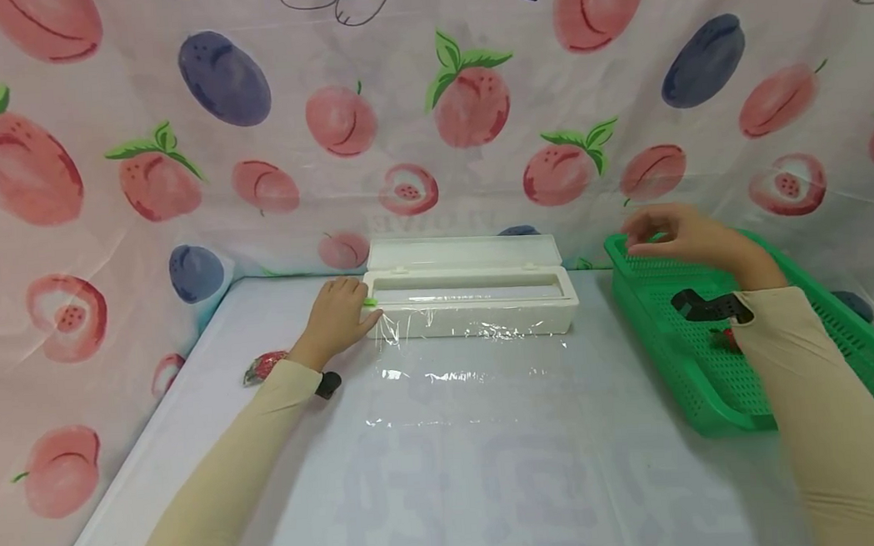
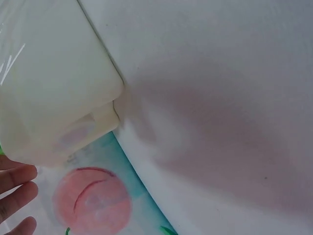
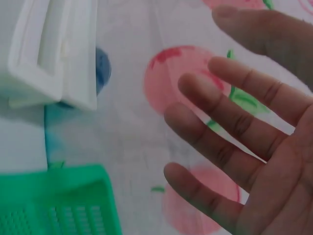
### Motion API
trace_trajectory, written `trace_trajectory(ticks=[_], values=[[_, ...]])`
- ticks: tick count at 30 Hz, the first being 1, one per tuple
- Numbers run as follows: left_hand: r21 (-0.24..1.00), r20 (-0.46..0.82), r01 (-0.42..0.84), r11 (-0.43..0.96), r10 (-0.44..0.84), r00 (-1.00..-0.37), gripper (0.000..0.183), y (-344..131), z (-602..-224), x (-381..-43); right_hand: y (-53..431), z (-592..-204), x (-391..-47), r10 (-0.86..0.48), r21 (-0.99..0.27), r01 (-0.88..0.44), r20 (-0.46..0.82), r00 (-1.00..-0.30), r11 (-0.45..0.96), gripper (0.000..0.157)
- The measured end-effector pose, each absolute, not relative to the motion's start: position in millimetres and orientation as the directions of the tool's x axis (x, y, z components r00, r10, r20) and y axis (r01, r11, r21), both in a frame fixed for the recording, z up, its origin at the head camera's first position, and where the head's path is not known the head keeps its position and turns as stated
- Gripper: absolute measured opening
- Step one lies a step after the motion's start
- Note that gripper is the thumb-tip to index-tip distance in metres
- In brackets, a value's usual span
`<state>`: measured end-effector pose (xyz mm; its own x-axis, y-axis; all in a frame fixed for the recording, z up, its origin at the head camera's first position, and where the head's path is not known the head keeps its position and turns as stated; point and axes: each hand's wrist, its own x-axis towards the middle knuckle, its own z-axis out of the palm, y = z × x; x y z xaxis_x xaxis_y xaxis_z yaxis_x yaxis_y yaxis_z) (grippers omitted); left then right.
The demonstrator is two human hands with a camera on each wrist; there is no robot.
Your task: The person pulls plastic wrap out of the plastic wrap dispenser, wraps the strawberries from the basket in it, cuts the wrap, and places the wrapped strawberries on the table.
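A long white plastic-wrap dispenser (image 1: 477, 319) stands at the back of the table with its lid (image 1: 466, 253) raised. Clear film (image 1: 458, 378) runs from it over the front and onto the table. My left hand (image 1: 338, 317) is at the dispenser's left end, near a small green piece (image 1: 369, 300); in the left wrist view its loosely spread fingers (image 2: 17, 178) show by the box corner. The thumb is hidden there. Above the far end of a green basket (image 1: 656, 360), my right hand (image 1: 675, 233) hovers with spread fingers and nothing in them.
A red item in clear wrapping (image 1: 265, 367) lies left of my left forearm. Inside the basket is a small red thing (image 1: 725, 340), partly hidden by the right sleeve. A fruit-printed curtain (image 1: 410, 74) hangs behind the white table (image 1: 450, 489).
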<state>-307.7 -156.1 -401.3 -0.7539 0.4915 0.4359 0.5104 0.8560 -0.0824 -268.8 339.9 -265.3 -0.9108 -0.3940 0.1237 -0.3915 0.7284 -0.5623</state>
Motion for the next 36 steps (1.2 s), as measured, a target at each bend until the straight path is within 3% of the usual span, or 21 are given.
trace_trajectory(ticks=[8,13,17,23,27,30,36], values=[[-0.072,0.473,0.526,0.847,0.493,-0.730,0.039,-155,-403,-303,398,-275,-256,-0.455,-0.645,-0.381,0.057,-0.888,0.663,0.042],[-0.067,0.463,0.524,0.849,0.492,-0.738,0.038,-154,-404,-304,428,-284,-248,-0.448,-0.636,-0.332,-0.023,-0.894,0.697,0.045],[-0.063,0.457,0.520,0.852,0.488,-0.744,0.038,-154,-404,-304,448,-294,-243,-0.449,-0.629,-0.311,-0.069,-0.891,0.713,0.041],[-0.065,0.478,0.529,0.846,0.492,-0.727,0.036,-153,-403,-304,469,-309,-240,-0.334,-0.614,-0.155,-0.188,-0.923,0.774,0.031],[-0.061,0.481,0.533,0.844,0.493,-0.725,0.034,-154,-404,-304,480,-318,-240,-0.281,-0.603,-0.074,-0.256,-0.925,0.794,0.036],[-0.058,0.473,0.531,0.845,0.492,-0.731,0.033,-153,-404,-305,488,-323,-242,-0.257,-0.620,-0.001,-0.323,-0.911,0.785,0.038],[-0.063,0.473,0.529,0.846,0.492,-0.731,0.033,-153,-404,-306,512,-335,-248,-0.303,-0.698,0.111,-0.442,-0.844,0.708,0.018]])
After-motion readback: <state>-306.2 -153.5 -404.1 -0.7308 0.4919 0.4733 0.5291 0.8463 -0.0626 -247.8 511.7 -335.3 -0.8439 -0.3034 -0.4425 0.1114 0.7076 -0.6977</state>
